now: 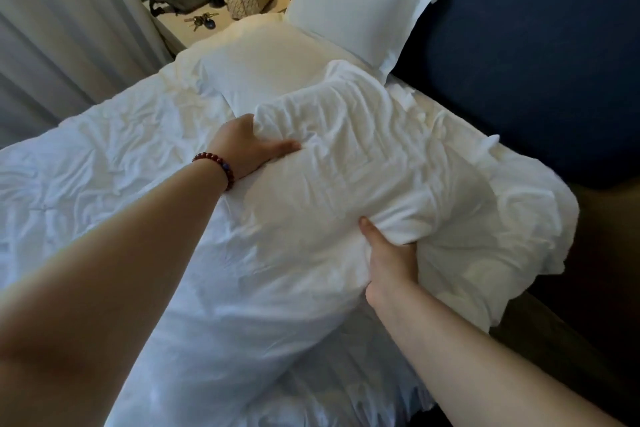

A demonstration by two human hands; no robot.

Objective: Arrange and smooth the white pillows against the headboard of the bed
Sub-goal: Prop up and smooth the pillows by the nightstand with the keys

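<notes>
Both bare arms reached out over the bed (pixel 86 166), left hand (pixel 249 144) clutched the far edge of a wrinkled white pillow (pixel 346 177), thumb laid on top, right hand (pixel 388 263) gripped its near edge, pillow lay crosswise near the dark blue headboard (pixel 519 62), another pillow (pixel 360 0) leaned upright against it

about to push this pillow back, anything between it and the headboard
Only bunched bedding lies between the pillow and the headboard. The left hand and right hand grip the pillow.
</notes>
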